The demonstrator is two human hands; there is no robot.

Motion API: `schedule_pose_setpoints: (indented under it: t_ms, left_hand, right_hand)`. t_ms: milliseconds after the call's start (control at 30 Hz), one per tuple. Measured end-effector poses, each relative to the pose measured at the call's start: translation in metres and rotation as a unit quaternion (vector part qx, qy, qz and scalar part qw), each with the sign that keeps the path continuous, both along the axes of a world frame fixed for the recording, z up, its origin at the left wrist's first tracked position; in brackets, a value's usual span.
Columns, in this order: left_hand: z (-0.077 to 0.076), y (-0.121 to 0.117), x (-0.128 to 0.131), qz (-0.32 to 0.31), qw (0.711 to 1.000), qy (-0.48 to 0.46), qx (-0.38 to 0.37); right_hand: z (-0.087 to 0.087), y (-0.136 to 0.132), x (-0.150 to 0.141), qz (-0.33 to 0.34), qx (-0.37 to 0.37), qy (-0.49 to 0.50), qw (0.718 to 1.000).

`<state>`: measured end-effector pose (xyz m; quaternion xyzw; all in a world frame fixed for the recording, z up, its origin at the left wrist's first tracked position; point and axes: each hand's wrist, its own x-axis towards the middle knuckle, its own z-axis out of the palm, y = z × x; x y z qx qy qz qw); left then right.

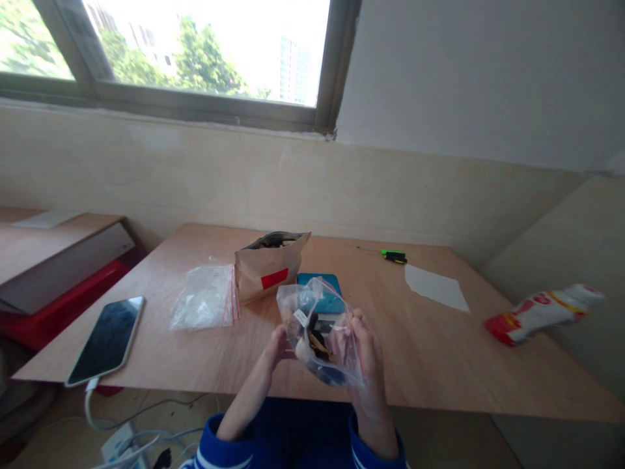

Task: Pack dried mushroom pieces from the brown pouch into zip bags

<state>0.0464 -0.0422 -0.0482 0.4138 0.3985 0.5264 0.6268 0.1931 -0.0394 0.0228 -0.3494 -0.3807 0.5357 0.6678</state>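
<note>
Both hands hold an open clear zip-lock bag point(346, 374) low over the table's front edge. Its contents are dark and tan pieces point(319, 345), with a small white tag point(301, 318) beside them; their kind is unclear. My left hand point(279, 348) supports the bag's left side, its fingers partly hidden behind the plastic. On the other side, my right hand point(370, 352) pinches the red-striped edge. Just behind the bag lies a flat teal device point(332, 290), partly covered. A brown paper pouch point(266, 270) with a red label stands open-topped behind my left hand.
Flat clear zip-lock bags point(202, 299) lie left of the pouch. A phone point(110, 339) on a charging cable rests at the left edge. Two small screwdrivers point(393, 255) and white paper point(436, 287) are at the back right. A red-and-white bottle point(541, 316) appears at far right.
</note>
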Motion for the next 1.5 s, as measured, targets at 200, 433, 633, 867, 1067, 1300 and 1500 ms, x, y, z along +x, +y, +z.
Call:
schedule_pose_setpoints:
  t_ms: [200,433,633,867,1067,1300,1500]
  left_hand:
    - [0.002,-0.003,0.009,0.124,0.992,-0.006,-0.025]
    - [0.002,0.005,-0.002,0.194,0.978,0.068,-0.019]
    - [-0.015,0.004,-0.002,0.201,0.974,0.098,-0.043]
    - [-0.008,-0.002,-0.006,0.140,0.985,0.097,-0.024]
    - [-0.004,-0.005,-0.003,0.110,0.986,0.124,-0.034]
    - [0.013,-0.004,-0.002,0.101,0.989,0.101,0.034]
    - [0.006,0.001,-0.003,0.166,0.985,0.046,-0.001]
  right_hand:
    - [-0.014,0.003,-0.006,-0.021,0.018,-0.150,0.988]
    - [-0.005,-0.005,-0.001,-0.125,0.139,-0.299,0.936]
    - [-0.013,-0.004,-0.005,-0.030,0.133,-0.360,0.923]
    - [-0.026,0.004,-0.001,0.063,0.101,-0.443,0.888]
    - [-0.033,0.004,0.002,0.092,0.076,-0.466,0.877]
    - [-0.024,0.005,0.001,0.056,0.096,-0.453,0.884]
    - [-0.018,0.004,0.000,0.034,0.086,-0.429,0.898]
